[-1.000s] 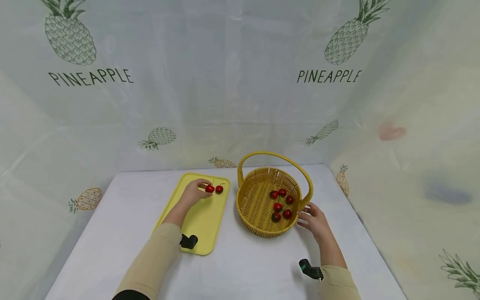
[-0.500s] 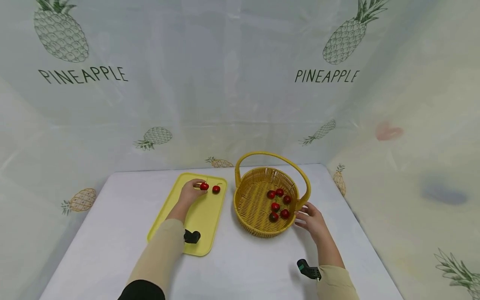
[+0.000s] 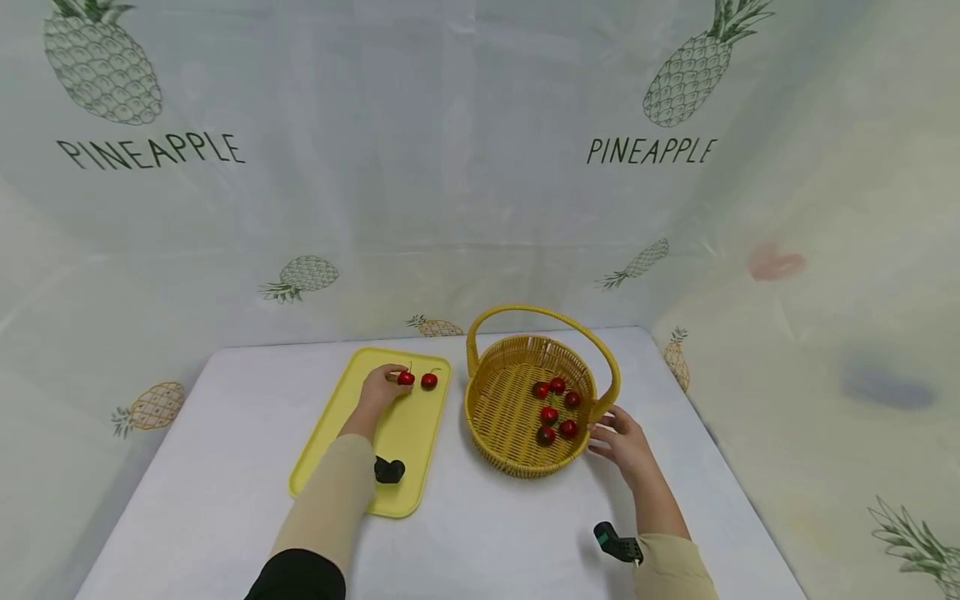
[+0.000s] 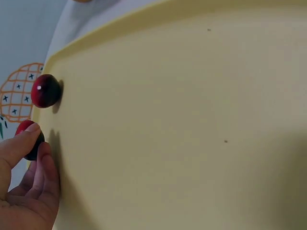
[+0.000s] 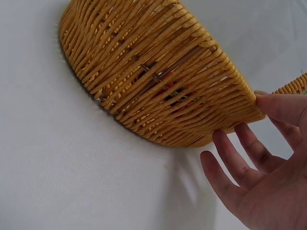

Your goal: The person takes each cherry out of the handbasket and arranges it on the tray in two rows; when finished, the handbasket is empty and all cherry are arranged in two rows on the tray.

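On the far part of the yellow tray (image 3: 405, 450), my left hand (image 3: 377, 392) pinches a red cherry (image 3: 406, 378) between thumb and fingertips. A second cherry (image 4: 46, 90) lies just beside it on the tray, its stem visible in the head view. My right hand (image 3: 626, 446) holds the woven yellow basket (image 3: 491, 417) at its right side, near the foot of the arched handle (image 3: 540, 308). In the right wrist view the thumb is at the basket's rim and the other fingers (image 5: 230, 153) lie along its outer wall. Several cherries (image 3: 549, 415) sit inside the basket.
Tray and basket stand side by side on a white table (image 3: 465, 550), with a narrow strip between them. Behind the table hangs a pale cloth (image 3: 420, 183) printed with pineapples. A black wrist camera (image 3: 617, 543) is on the right wrist, another (image 3: 389, 471) on the left.
The head view has shifted slightly. My left hand raised the pinched cherry a little, then lowered it, now slightly farther from the other cherry. My right hand stays at the basket.
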`<state>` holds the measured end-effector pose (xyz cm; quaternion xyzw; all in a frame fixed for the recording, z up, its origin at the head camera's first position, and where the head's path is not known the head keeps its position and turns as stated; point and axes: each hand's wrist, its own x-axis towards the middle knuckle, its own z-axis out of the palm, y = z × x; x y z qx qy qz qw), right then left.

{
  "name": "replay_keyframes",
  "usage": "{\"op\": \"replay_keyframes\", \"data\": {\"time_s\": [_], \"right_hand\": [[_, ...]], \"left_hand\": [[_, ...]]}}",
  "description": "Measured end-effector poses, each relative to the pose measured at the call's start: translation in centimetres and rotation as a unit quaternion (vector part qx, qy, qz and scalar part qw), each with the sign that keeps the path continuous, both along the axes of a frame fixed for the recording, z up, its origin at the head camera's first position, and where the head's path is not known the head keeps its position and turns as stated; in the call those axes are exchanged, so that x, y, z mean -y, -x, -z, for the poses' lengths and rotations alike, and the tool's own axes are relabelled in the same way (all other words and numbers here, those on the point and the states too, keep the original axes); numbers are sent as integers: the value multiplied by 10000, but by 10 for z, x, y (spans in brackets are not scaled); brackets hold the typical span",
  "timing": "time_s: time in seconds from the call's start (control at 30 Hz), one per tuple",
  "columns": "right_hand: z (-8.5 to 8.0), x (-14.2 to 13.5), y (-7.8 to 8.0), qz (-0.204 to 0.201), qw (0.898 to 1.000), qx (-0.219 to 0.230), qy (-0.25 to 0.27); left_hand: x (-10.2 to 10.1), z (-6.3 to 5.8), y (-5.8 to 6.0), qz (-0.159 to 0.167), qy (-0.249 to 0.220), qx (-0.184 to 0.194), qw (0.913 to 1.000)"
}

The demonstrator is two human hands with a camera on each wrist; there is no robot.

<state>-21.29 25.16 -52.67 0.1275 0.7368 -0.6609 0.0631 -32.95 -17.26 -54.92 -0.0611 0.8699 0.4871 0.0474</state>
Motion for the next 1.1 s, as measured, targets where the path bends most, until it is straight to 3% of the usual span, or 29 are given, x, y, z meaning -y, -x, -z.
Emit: {"op": "replay_keyframes", "data": {"time_s": [0.33, 1.1], "right_hand": [[0, 0, 1, -24, 10000, -61, -30], [0, 1, 2, 112, 9999, -12, -7]], "left_hand": [[0, 5, 7, -1, 295, -37, 9996], [3, 8, 11, 138, 253, 120, 9995]]}}
